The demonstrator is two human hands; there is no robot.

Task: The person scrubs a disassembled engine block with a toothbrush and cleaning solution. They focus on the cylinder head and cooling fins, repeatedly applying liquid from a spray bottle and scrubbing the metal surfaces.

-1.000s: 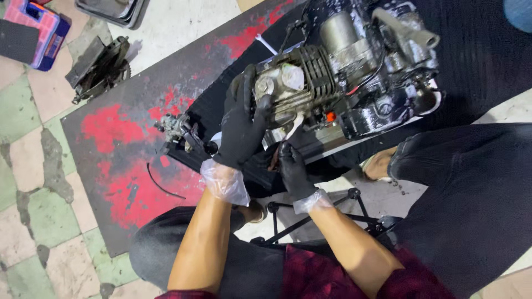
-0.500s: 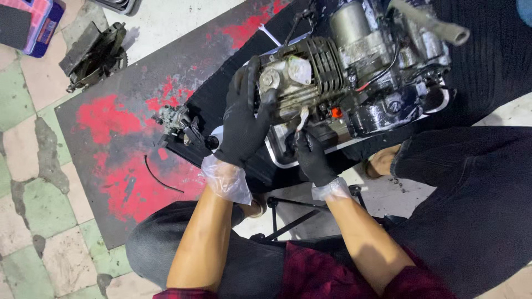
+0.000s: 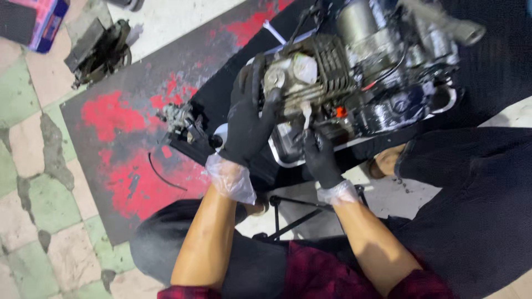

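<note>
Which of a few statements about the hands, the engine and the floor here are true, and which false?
1. Both hands wear black gloves. True: left hand, right hand.
2. The left hand grips the finned engine. True.
3. The mat is plain blue. False: dark with red patches.
4. The right hand rests on the floor tiles. False: it is at the engine's underside.
5. A small carburettor-like part lies on the mat. True.
</note>
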